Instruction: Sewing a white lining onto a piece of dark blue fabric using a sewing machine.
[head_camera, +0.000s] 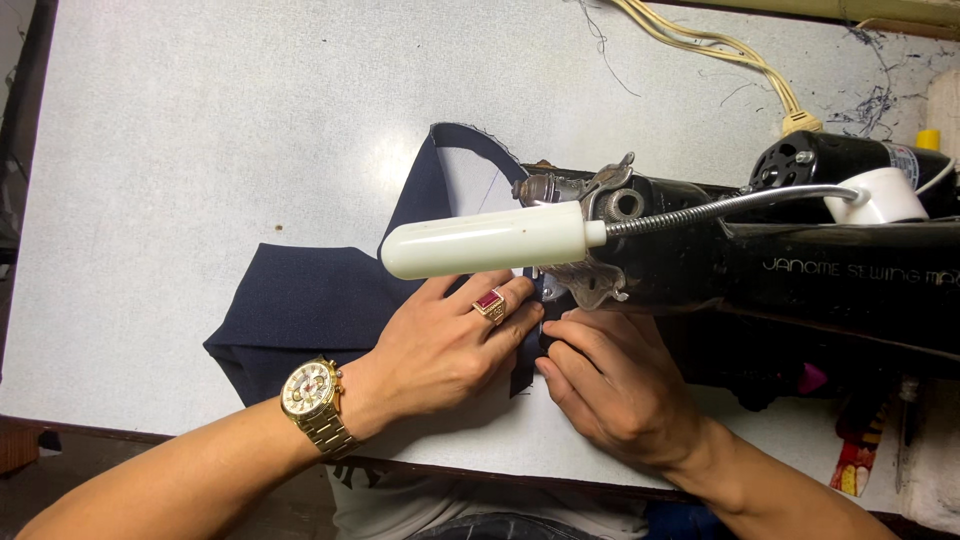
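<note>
A piece of dark navy fabric lies on the pale grey table and runs under the head of a black sewing machine. My left hand, with a gold wristwatch and a red-stoned ring, lies flat on the fabric just left of the needle area. My right hand pinches the fabric's edge right below the presser foot. A white tube lamp on a flexible metal neck hides the needle and part of the fabric.
Cream-coloured cables and a plug lie at the far right of the table, among loose dark threads. The table's front edge runs just below my wrists. A colourful object hangs at the lower right.
</note>
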